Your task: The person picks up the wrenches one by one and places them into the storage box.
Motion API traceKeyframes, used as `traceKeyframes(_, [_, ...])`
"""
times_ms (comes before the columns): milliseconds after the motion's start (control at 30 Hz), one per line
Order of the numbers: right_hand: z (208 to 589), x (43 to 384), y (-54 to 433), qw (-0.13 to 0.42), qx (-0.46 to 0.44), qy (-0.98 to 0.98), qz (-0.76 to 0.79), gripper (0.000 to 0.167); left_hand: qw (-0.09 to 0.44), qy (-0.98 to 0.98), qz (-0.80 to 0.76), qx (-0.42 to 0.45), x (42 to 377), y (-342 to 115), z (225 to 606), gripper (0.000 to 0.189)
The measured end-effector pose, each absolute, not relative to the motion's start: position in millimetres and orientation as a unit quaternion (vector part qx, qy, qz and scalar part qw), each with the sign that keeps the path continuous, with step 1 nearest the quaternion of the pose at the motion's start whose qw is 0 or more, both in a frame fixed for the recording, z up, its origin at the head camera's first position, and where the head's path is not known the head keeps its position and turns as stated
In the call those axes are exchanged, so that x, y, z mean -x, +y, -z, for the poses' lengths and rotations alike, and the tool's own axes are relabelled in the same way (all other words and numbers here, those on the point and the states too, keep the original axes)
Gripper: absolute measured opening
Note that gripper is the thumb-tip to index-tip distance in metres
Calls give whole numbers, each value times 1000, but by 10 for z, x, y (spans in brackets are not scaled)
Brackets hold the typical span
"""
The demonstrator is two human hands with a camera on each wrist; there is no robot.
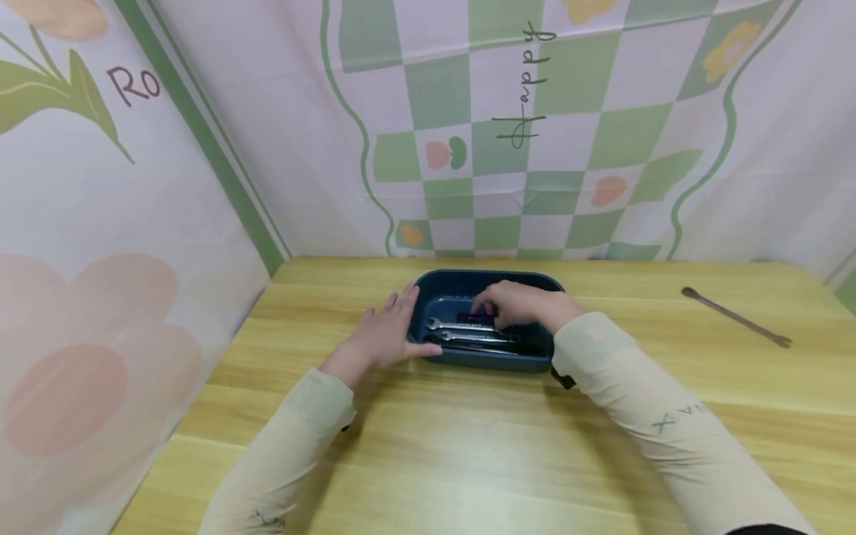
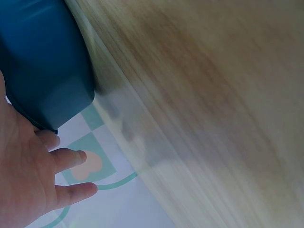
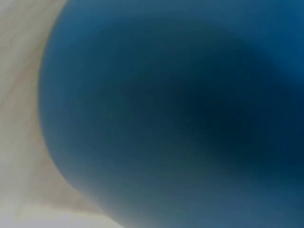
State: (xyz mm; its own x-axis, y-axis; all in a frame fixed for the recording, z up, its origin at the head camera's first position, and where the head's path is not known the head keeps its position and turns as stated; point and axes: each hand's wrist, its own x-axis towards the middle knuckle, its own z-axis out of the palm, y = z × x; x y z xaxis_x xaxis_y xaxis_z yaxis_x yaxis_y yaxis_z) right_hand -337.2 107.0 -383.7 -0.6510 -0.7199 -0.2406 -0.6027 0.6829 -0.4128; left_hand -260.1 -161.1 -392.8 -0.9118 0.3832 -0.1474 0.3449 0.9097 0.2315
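A dark blue rectangular bin (image 1: 491, 362) sits on the table, two silver wrenches (image 1: 476, 338) lying along its front side. My left hand (image 1: 377, 334) rests against the bin's left end, fingers straight and spread, thumb along the front rim. In the left wrist view, the fingers of that hand (image 2: 28, 166) lie at the bin's outer wall (image 2: 52, 61). Inside the bin, my right hand (image 1: 518, 303) reaches down with bent fingers and pinches a small dark purple item (image 1: 473, 318); its kind cannot be made out. The right wrist view is filled by the blurred bin (image 3: 142, 118).
A long brownish double-ended wrench (image 1: 735, 318) lies on the wooden table (image 1: 455, 446), to the right of the bin. Behind the table hangs a patterned cloth (image 1: 495, 148) with green checks. Another cloth (image 1: 120, 297) borders the left side.
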Motion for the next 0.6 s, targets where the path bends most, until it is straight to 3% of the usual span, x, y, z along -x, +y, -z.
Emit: traceKeyframes(600, [3846, 3402, 1033, 197, 366, 899, 136, 50, 88, 972, -104, -191, 2615, -1622, 3955, 120])
